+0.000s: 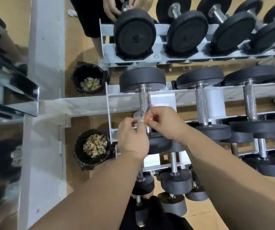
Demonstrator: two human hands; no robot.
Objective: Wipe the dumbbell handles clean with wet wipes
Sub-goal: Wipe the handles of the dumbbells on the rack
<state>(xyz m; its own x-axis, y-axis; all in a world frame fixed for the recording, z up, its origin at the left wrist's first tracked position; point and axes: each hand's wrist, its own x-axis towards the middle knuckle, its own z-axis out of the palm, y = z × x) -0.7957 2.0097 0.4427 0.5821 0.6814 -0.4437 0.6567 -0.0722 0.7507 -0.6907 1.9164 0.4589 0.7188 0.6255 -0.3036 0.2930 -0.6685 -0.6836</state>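
Note:
The leftmost dumbbell on the top shelf has a knurled steel handle (144,101) and black round heads. My left hand (131,136) and my right hand (164,122) meet just below the middle of that handle, over its near end. Between their fingertips they pinch a small crumpled, yellowish wet wipe (143,119). The wipe sits right beside the handle; I cannot tell whether it touches the steel. More dumbbells with bare handles (201,103) lie to the right on the same shelf.
A black-lined bin (94,146) full of used wipes stands on the floor left of the white rack (110,103). A mirror behind the rack repeats the bin, dumbbells and hands. Lower shelves hold smaller dumbbells (175,180).

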